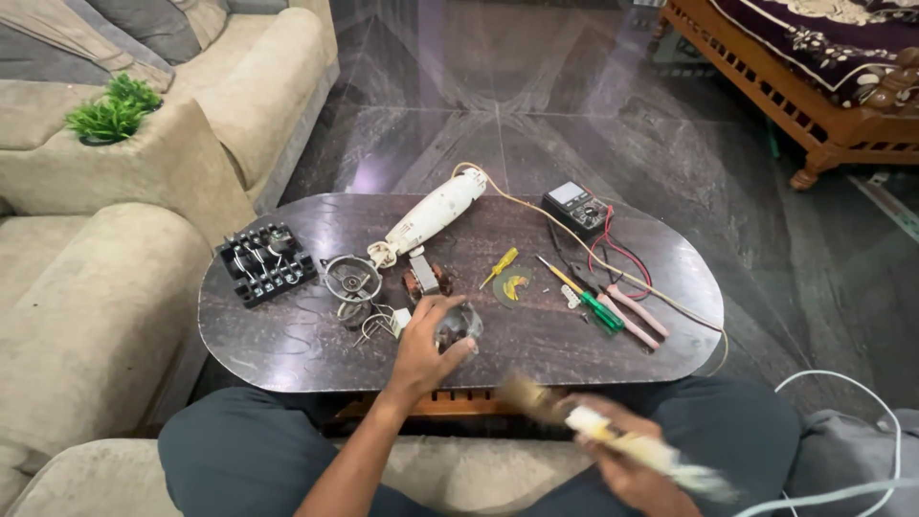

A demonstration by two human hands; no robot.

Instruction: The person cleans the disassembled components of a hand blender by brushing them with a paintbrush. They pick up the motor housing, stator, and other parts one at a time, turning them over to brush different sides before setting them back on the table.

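Your left hand [421, 349] rests at the near edge of the dark oval table [287, 354], its fingers curled round a small dark motor part [459, 325] and pressing it down against the tabletop; the thumb side is turned away, so how firm that hold is cannot be judged exactly. Your right hand [627, 460] is low over your lap, closed round the pale handle of a brush [574, 421] whose bristle end points toward the part; the hand and brush are blurred, so the exact lie of those fingers cannot be told. To work the brush well, keep the part pinned flat and steady with the left fingers, and leave the face you mean to clean turned toward the bristles rather than covered by your fingertips. Bring the bristles in from the right with short, light strokes, sweeping away from the loose thin wires [378, 324] that lie just beside the part, as these look easy to snag. Other things are spread well within reach of a careless elbow: the white appliance body [431, 215] behind, a round metal frame [351, 278], a black ribbed block [265, 263] to the left, and, to the right, a small yellow screwdriver [500, 266], a green-handled screwdriver [589, 302], pink-handled pliers [632, 314] and a multimeter [574, 208] with red and black leads. Keep your strokes small enough that nothing among them gets knocked.
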